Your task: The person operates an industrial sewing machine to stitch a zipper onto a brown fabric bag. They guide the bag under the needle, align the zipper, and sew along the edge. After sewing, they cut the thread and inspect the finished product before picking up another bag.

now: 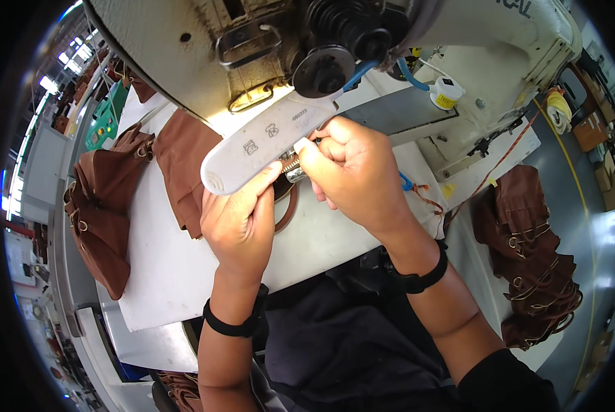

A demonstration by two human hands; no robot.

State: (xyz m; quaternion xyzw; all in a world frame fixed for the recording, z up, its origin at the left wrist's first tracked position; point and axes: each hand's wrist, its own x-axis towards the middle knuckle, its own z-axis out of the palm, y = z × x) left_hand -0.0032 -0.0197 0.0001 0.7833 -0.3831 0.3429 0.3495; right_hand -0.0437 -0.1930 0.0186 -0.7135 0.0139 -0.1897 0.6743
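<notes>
My left hand (239, 223) pinches the near end of a narrow brown strap (287, 213), whose lower part hangs in a curve beside the fingers. Close by on the right, my right hand (352, 172) is closed with thumb and forefinger on the same small area. Between the fingertips shows a ridged, metallic-looking bit (290, 165); its kind is unclear. A long white plastic bar with a rounded end (252, 151) hangs just above the hands and hides part of them. Over it stands the head of a sewing machine (177, 41), with a lit spot below.
Brown bag pieces (184, 172) lie on the white worktable (163, 275). A brown bag with metal rings (105, 206) lies at the table's left. More brown bags (524, 254) are heaped on the right. A green control box (108, 113) stands far left.
</notes>
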